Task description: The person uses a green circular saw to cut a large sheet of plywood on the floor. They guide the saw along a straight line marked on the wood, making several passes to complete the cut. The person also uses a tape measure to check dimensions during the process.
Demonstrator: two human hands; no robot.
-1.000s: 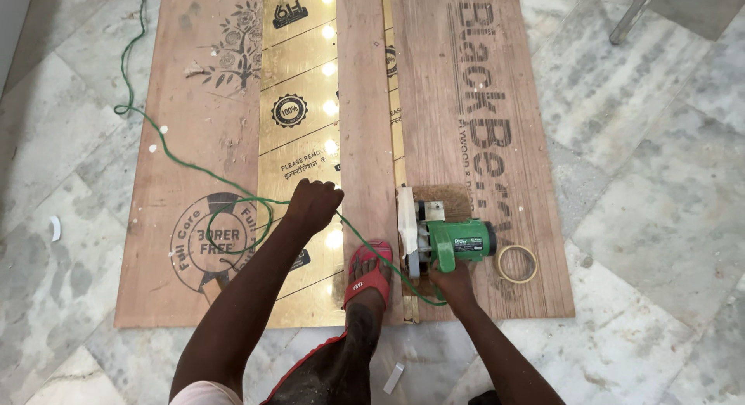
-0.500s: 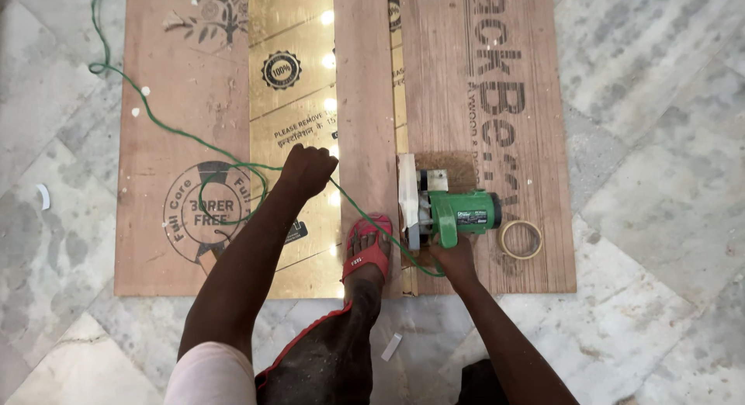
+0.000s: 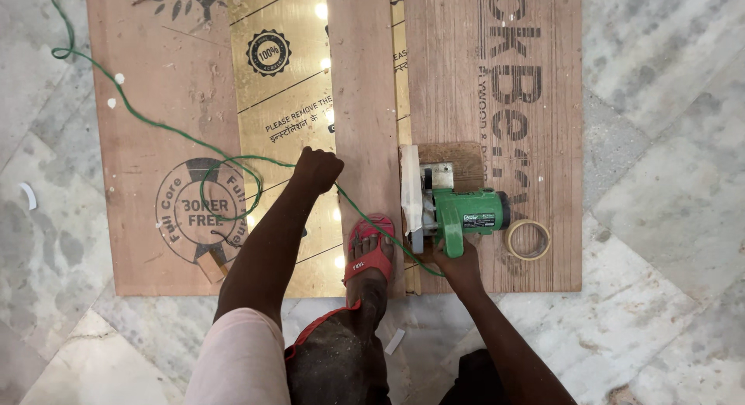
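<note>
My right hand [image 3: 459, 267] grips the handle of a green circular saw [image 3: 452, 211] that sits on a plywood sheet [image 3: 504, 126], its blade at the edge of a narrow wooden strip [image 3: 363, 102]. My left hand [image 3: 317, 170] is closed in a fist, pressing down on a shiny gold laminate sheet [image 3: 283, 95] just left of that strip, with the green power cord [image 3: 194, 141] passing beside it. My foot in a red sandal [image 3: 370, 248] stands on the near end of the strip.
A roll of tape [image 3: 528, 240] lies on the plywood right of the saw. The green cord loops across the left plywood sheet [image 3: 163, 126]. Marble floor [image 3: 660, 141] surrounds the boards, with small white scraps [image 3: 28, 195] on it.
The view has shifted so the boards sit lower and closer in frame. Both hands and the saw keep the same places on the boards.
</note>
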